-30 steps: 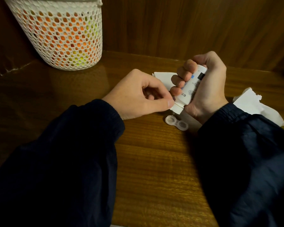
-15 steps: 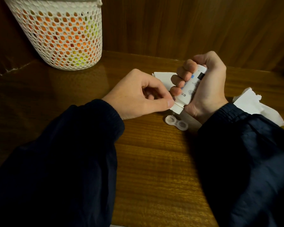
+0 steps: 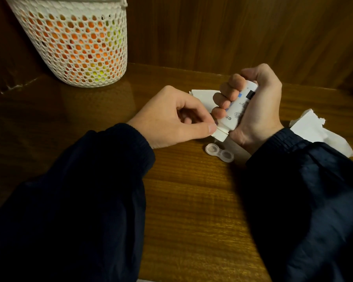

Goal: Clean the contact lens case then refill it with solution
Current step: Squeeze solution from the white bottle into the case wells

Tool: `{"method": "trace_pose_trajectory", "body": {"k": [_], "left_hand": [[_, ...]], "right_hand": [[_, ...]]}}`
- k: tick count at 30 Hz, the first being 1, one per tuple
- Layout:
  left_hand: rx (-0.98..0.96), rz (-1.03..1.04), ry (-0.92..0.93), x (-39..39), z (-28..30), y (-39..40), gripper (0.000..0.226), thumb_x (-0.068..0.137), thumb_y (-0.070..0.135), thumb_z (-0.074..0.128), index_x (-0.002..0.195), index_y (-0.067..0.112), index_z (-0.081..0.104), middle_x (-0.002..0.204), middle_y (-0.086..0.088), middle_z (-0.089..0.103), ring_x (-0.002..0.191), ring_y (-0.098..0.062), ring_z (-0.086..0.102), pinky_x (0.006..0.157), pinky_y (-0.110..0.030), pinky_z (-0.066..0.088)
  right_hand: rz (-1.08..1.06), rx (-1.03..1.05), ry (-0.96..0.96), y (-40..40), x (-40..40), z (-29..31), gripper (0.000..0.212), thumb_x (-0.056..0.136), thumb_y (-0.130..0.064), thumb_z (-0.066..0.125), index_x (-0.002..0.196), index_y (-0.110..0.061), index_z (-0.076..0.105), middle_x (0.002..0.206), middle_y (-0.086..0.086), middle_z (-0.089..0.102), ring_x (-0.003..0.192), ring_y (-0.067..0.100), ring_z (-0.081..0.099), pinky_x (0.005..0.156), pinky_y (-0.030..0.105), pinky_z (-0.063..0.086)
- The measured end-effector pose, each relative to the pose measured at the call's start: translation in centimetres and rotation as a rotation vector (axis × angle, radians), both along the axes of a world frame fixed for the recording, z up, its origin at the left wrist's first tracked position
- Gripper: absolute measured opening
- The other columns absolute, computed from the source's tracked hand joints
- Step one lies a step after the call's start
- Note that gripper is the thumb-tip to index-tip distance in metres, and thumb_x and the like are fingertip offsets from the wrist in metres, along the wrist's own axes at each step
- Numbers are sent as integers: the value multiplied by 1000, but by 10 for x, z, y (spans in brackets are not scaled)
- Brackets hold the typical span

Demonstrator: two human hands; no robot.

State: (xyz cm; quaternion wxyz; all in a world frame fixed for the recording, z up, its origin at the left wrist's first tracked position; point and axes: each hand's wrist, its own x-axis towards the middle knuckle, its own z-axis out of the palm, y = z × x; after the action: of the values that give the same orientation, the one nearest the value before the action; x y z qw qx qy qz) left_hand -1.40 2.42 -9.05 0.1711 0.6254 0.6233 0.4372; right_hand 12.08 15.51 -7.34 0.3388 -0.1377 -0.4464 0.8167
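Right hand (image 3: 257, 106) tips one bottle (image 3: 235, 112) over two seemingly open wells (image 3: 219, 152).

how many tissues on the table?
2. One tissue lies behind the hands, partly hidden by them; a crumpled tissue sits at the right, beside the right sleeve. More may be hidden under the arms.

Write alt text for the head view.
The right hand grips a white bottle tipped cap-down over an open lens case on a wooden table; the left hand pinches its cap. Tissues and a mesh basket lie nearby.
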Motion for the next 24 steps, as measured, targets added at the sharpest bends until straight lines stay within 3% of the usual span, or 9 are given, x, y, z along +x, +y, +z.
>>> {"method": "trace_pose_trajectory", "body": {"k": [6,14,17,24], "left_hand": [[-1,9,0,0,0,0,5,90,24,83,95,23,85,82,8,78,68,-9,59,61,-22,48],[47,-41,-20,11,-5,3,11,93,29,81,101,24,85,84,13,77,72,-21,63,63,-39,52],[29,-90,-37,18,-6,5,12,93,25,80,104,23,85,89,16,76,71,-10,59,62,-26,49],[23,-83,3,18,-6,5,13,94,25,79,105,22,85,95,11,79,73,-3,61,64,-20,48]], "right_hand": [[0,-23,7,1,0,-1,41,98,-30,40,59,-18,45,56,-2,40,49,16,36,47,22,34],[15,-8,1,7,20,8,42,98,-35,45,60,-18,51,56,-2,47,50,16,42,49,23,39],[-10,-26,-7,8,30,8,42,96,-36,47,57,-18,49,56,-2,45,50,17,40,48,22,39],[-3,-78,-15,8,29,3,38,94,-35,48,59,-19,47,57,-3,42,50,15,36,46,21,36]]}}
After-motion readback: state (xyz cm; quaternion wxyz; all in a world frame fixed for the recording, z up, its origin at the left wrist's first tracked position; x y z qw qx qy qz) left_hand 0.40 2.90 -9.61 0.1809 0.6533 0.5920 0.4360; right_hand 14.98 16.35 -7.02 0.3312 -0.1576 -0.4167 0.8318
